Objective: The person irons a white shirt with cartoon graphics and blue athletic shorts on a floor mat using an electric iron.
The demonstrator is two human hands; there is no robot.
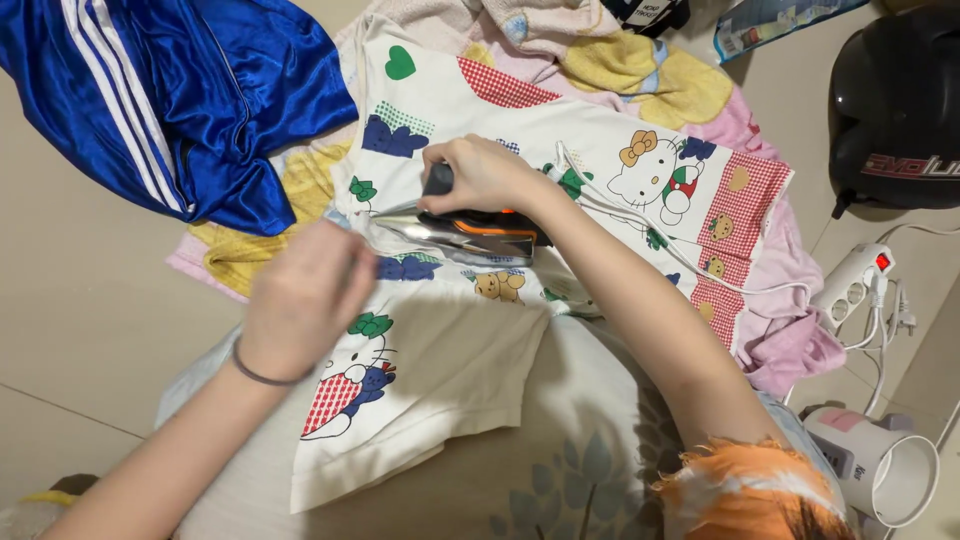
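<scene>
A white cartoon-print garment (560, 150) with red checked trim lies spread on a towel on the floor. My right hand (478, 172) grips the dark handle of an electric iron (470, 235) with an orange stripe, its metal soleplate pressed on the garment's middle. My left hand (305, 300), blurred, with a thin band at the wrist, hovers at the garment's left side just beside the iron's tip, seemingly touching the fabric. The iron's white cord (690, 270) runs right across the garment.
A shiny blue jacket (190, 100) with white stripes lies at upper left. A black helmet (895, 110) sits at upper right, a white power strip (855, 280) below it, a white mug-like cup (880, 465) at lower right. A yellow and pink towel (640, 75) lies underneath.
</scene>
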